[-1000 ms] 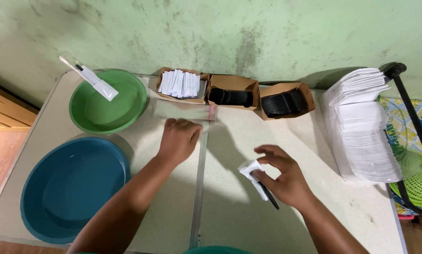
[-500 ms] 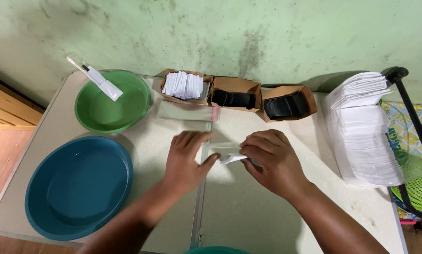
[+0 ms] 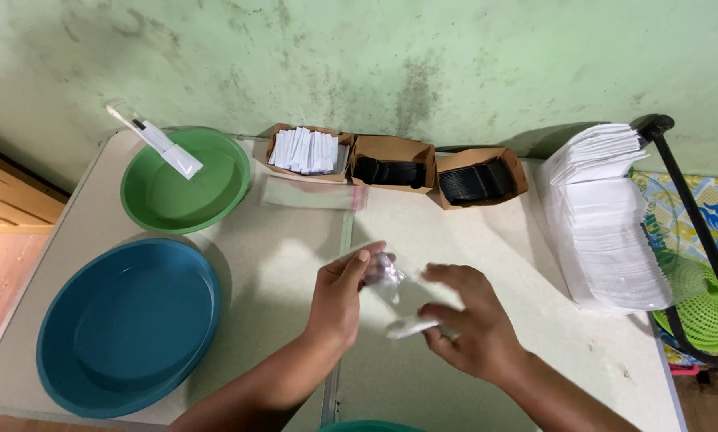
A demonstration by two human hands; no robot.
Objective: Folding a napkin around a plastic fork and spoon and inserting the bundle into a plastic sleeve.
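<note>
Head view: a clear bag (image 3: pixel 384 276) is pinched upright by the left hand (image 3: pixel 339 300) near the table seam (image 3: pixel 345 240); a white packet (image 3: pixel 411 327), lying crosswise, is pinched by the right hand (image 3: pixel 471 328).

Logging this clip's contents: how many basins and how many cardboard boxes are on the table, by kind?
Basins: 2, a green basin and a blue basin.
Cardboard boxes: 3, a box of white packets, a middle box of black items and a right box of black items.
Total: 5.

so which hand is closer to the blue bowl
Left. The left hand is just right of the blue bowl, holding a clear bag; the right hand is farther right, past the left.
</note>
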